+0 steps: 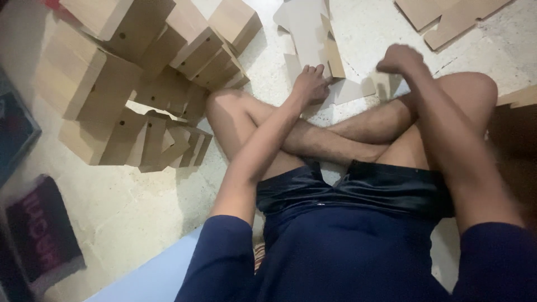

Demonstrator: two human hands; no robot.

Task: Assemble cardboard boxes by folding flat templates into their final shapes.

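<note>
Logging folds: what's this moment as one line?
left hand: on flat card | right hand: fisted, above floor | boxes: stacked left

You wore a dark navy shirt (358, 257) and black, slightly shiny shorts (363, 187). The folded boxes (140, 72) beside you were light brown cardboard with small dark round holes. The flat cardboard sheets (313, 33) before you were a paler brown, almost grey-beige. The floor (128, 207) was cream-white with fine speckles. At the left lay a dark mat (42, 235) with faded pink marks.
</note>
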